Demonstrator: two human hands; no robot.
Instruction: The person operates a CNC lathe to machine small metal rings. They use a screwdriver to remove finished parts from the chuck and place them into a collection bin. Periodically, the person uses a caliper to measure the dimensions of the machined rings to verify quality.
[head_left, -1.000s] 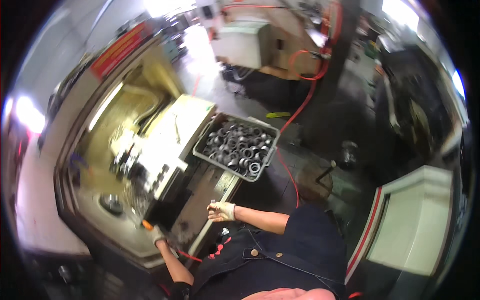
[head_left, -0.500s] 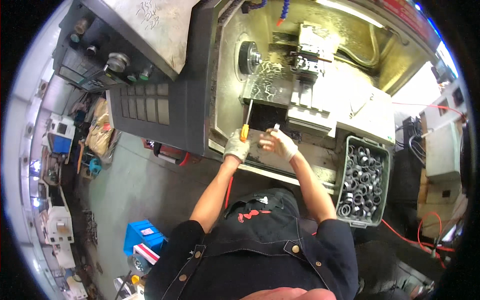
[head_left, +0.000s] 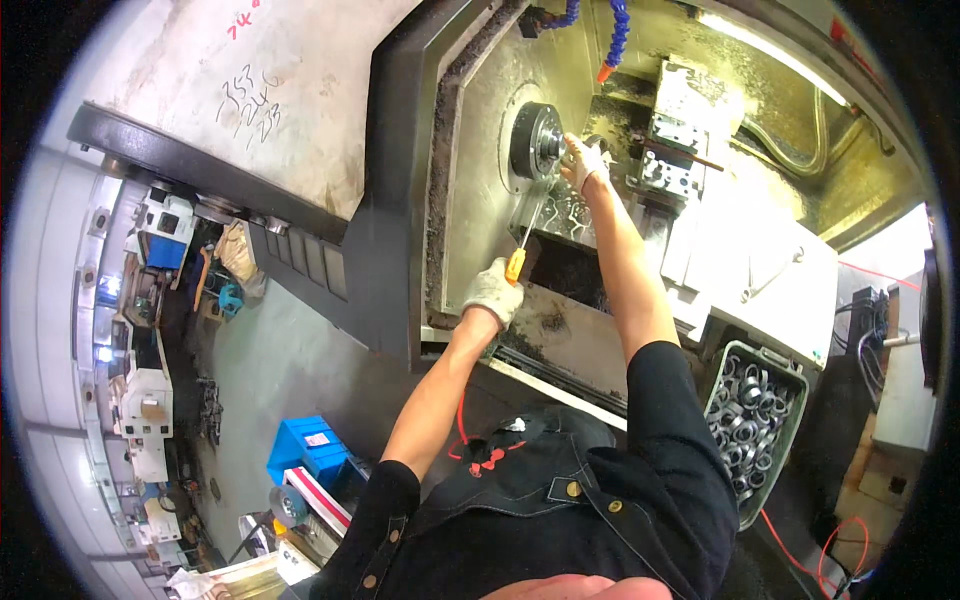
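Observation:
My gloved left hand (head_left: 494, 292) is closed around the yellow handle of a screwdriver (head_left: 516, 265). Its thin shaft points up toward the machine's round chuck (head_left: 537, 141). My right hand (head_left: 586, 165) reaches inside the lathe, right beside the face of the chuck, its fingers bent and partly hidden by the hand itself. What looks like a metal ring (head_left: 597, 143) shows at those fingers; whether it touches the chuck I cannot tell.
A grey bin (head_left: 799, 400) full of metal rings stands to the right of the machine. Right of the chuck is the tool block (head_left: 668, 170). A blue coolant hose (head_left: 618, 30) hangs above. A blue box (head_left: 308, 450) sits at the lower left.
My right hand has moved up and away from me, from near the left hand to the chuck. The left hand still grips the screwdriver. My view has shifted and turned.

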